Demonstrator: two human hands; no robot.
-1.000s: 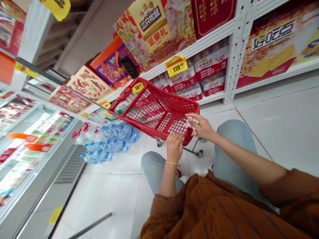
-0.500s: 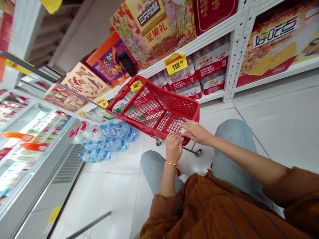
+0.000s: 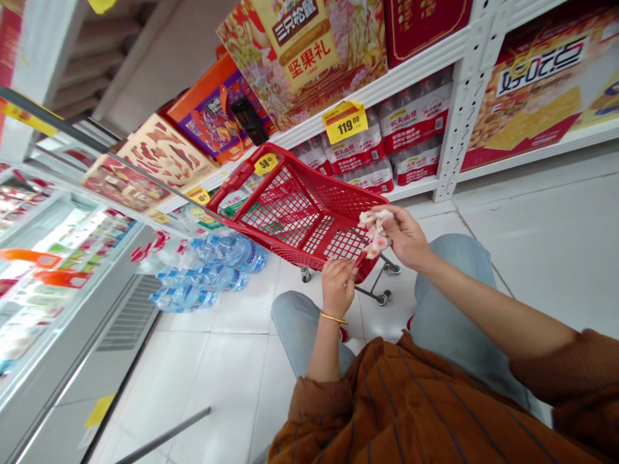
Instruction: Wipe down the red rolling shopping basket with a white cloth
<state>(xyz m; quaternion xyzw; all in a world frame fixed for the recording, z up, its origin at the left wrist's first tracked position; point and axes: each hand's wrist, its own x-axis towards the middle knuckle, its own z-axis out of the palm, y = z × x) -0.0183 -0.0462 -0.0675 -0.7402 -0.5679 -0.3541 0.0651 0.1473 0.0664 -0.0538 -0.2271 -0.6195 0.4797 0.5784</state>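
Note:
A red plastic shopping cart (image 3: pixel 319 212) with a mesh basket stands in front of my knees, tilted in the view. My left hand (image 3: pixel 337 285), with a gold bangle at the wrist, is closed on the near rim of its basket. In my right hand (image 3: pixel 407 238) is a crumpled whitish cloth (image 3: pixel 376 233) with pink and orange spots. The fingers pinch it, and it hangs over the basket's near right corner. Whether the cloth touches the rim I cannot tell.
Behind the cart a white shelf (image 3: pixel 464 77) carries gift boxes (image 3: pixel 309 58) above packs of bottled water (image 3: pixel 411 129). Large blue water bottles (image 3: pixel 207 264) stand on the floor at left, near a refrigerated display case (image 3: pixel 72 335). A grey metal bar (image 3: pixel 164 435) shows at the lower left.
My right hand has lifted and moved right and away from my left hand, so the cloth now shows plainly. My left hand has stayed on the rim.

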